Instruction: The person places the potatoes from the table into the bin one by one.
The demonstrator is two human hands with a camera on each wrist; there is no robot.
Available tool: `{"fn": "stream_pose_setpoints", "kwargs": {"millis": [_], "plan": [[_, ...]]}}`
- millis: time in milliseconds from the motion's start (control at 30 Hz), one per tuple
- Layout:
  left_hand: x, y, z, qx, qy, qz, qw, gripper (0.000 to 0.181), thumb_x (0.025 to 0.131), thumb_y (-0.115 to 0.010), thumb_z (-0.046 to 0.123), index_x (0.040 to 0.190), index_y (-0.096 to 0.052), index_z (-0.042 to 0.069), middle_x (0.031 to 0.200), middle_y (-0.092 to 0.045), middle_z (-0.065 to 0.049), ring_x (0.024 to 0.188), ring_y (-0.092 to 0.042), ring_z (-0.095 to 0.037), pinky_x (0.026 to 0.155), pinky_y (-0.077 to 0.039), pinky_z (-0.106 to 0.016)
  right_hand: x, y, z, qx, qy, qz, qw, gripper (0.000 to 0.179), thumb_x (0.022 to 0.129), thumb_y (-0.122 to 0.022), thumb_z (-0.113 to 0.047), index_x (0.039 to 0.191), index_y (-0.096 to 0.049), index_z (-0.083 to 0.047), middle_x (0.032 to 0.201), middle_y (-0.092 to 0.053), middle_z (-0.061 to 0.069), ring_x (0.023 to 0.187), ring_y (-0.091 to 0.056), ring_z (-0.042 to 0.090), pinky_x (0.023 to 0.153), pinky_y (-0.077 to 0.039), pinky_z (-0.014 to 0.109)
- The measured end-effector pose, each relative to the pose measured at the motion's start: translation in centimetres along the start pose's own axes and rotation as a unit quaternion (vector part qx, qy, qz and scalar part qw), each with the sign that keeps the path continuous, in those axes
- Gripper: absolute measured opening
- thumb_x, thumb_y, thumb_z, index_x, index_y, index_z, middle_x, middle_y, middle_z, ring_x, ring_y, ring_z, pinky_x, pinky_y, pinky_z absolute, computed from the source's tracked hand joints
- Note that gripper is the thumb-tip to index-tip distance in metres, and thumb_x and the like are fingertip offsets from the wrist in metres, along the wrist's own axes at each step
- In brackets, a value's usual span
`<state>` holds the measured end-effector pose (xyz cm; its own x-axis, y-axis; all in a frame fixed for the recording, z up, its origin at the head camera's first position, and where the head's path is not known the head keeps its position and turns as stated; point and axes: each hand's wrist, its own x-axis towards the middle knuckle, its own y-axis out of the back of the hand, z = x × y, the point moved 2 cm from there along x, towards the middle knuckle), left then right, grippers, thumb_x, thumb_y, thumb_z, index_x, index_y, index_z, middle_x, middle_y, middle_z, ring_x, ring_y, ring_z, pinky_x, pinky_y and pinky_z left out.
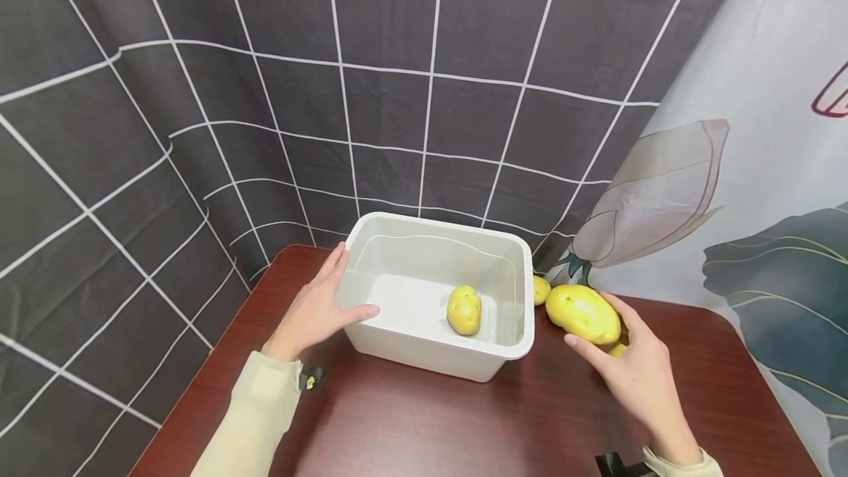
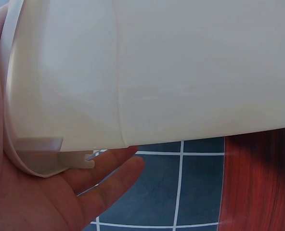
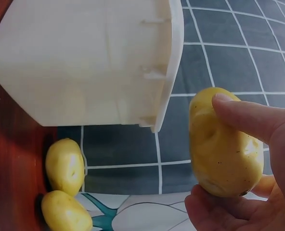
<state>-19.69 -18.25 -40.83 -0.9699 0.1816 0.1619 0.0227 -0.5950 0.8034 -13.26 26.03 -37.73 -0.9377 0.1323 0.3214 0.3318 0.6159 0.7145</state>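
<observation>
My right hand point(image 1: 639, 370) grips a large yellow potato point(image 1: 583, 313) between thumb and fingers, above the table to the right of a white plastic bin point(image 1: 424, 355). In the right wrist view, this potato point(image 3: 224, 149) is apart from the bin's rim. At the bin's left end rests my left hand point(image 1: 314, 311), thumb laid over the front rim and fingers extended along the left side. The left wrist view has two relaxed fingers point(image 2: 111, 185) beyond the bin's rim. Inside the bin, one potato point(image 1: 464, 310) lies on the floor toward the right.
Two more potatoes, one nearer the bin point(image 3: 65, 166) and one beside it point(image 3: 66, 211), lie on the table; my right hand partly covers them in the head view. The reddish-brown table point(image 1: 397, 418) backs onto a dark grid-patterned curtain point(image 1: 391, 109) and a pale printed one point(image 1: 762, 256).
</observation>
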Motion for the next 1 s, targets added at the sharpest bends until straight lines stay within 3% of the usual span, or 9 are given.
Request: {"fn": "stream_pose_setpoints", "kwargs": {"millis": [167, 500, 867, 1000], "plan": [[0.0, 0.0, 0.0, 0.000, 0.000, 0.000, 1.0000, 0.115, 0.081, -0.075, 0.063, 0.161, -0.017, 0.004, 0.169, -0.010, -0.006, 0.137, -0.044, -0.043, 0.106, -0.036, -0.065, 0.1, -0.1, -0.5, 0.005, 0.014, 0.007, 0.9999, 0.083, 0.074, -0.091, -0.033, 0.145, -0.053, -0.011, 0.128, -0.064, 0.018, 0.101, -0.058, 0.030, 0.077, -0.038, 0.031], [0.0, 0.0, -0.1, 0.000, -0.003, 0.000, 1.0000, 0.116, 0.080, -0.073, 0.066, 0.161, -0.017, 0.004, 0.169, -0.010, -0.005, 0.139, -0.042, -0.042, 0.106, -0.035, -0.065, 0.9, -0.3, -2.1, 0.015, 0.056, 0.018, 0.9982, 0.082, 0.072, -0.093, -0.028, 0.142, -0.055, -0.009, 0.124, -0.066, 0.014, 0.094, -0.057, 0.022, 0.074, -0.039, 0.028], [0.1, 0.0, -0.1, 0.000, -0.005, -0.001, 1.0000, 0.117, 0.080, -0.071, 0.069, 0.160, -0.018, 0.003, 0.169, -0.010, -0.005, 0.140, -0.041, -0.041, 0.108, -0.035, -0.063, 1.2, -1.0, -3.2, 0.016, 0.060, 0.008, 0.9981, 0.083, 0.072, -0.092, -0.030, 0.143, -0.054, -0.008, 0.127, -0.065, 0.017, 0.101, -0.062, 0.031, 0.075, -0.043, 0.042], [0.0, -0.1, -0.1, 0.002, -0.003, 0.000, 1.0000, 0.116, 0.080, -0.072, 0.067, 0.160, -0.017, 0.003, 0.169, -0.010, -0.005, 0.140, -0.041, -0.041, 0.108, -0.035, -0.063, 1.3, -1.6, -3.5, 0.028, 0.071, 0.004, 0.9971, 0.082, 0.072, -0.092, -0.028, 0.143, -0.055, -0.009, 0.128, -0.066, 0.015, 0.103, -0.062, 0.030, 0.079, -0.043, 0.040]]}}
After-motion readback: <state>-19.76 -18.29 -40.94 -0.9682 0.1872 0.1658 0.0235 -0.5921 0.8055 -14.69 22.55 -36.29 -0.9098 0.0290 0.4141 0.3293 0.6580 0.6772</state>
